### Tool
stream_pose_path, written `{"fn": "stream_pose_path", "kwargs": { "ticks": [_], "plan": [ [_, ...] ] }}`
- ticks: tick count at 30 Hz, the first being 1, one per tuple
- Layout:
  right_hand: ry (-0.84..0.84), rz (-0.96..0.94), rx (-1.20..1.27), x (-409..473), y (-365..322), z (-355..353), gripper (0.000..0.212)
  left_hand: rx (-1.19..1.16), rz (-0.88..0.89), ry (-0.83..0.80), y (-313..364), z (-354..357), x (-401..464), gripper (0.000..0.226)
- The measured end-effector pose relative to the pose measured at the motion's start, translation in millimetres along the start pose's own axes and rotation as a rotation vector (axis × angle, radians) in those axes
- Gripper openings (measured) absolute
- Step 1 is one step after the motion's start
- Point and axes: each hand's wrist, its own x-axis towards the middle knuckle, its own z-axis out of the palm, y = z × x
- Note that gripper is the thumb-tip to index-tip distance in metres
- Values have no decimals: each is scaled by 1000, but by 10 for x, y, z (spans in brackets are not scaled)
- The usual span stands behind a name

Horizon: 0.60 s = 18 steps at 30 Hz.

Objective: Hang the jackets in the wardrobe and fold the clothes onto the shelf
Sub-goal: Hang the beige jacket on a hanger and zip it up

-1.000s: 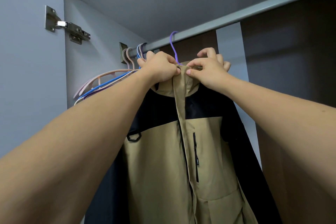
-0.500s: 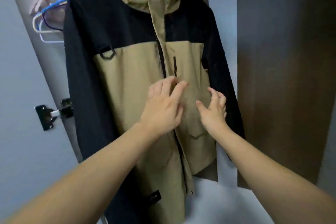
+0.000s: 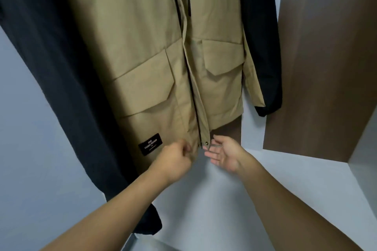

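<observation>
A brown wooden panel (image 3: 326, 67) is seen up and right of the hands; pale grey surfaces (image 3: 214, 199) are seen beneath.

The jacket (image 3: 142, 47) is plain khaki with black sleeves (image 3: 51, 77) and a black label (image 3: 150, 144); wardrobe panels are brown (image 3: 326, 67) and pale grey (image 3: 265, 179).

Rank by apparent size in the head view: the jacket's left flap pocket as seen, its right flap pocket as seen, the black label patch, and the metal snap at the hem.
1. Left tan flap pocket, though it hangs nearer the camera.
2. Right tan flap pocket.
3. Black rectangular label patch.
4. Small round metal snap.
</observation>
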Motion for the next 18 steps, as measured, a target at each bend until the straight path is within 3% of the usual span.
{"fn": "stream_pose_path", "kwargs": {
  "ticks": [4,7,8,9,12,14,18],
  "plan": [
    [-159,75,32,325,208,1,25,-220,-247,-67,-200,437,-4,16],
    [-243,87,95,483,324,-82,33,-505,-483,-104,-188,648,37,15],
    [-255,91,120,510,354,-120,32,-600,-557,-119,-153,692,49,8],
    [-261,91,137,530,380,-163,28,-712,-616,-116,-129,756,70,15],
    [-288,79,231,550,419,-302,20,-1150,-686,93,-20,915,137,36],
    [-304,59,310,546,407,-366,19,-1338,-681,223,72,977,168,35],
    [-254,-65,235,538,339,-371,11,-1431,-636,338,158,1033,189,21]
  ]
}}
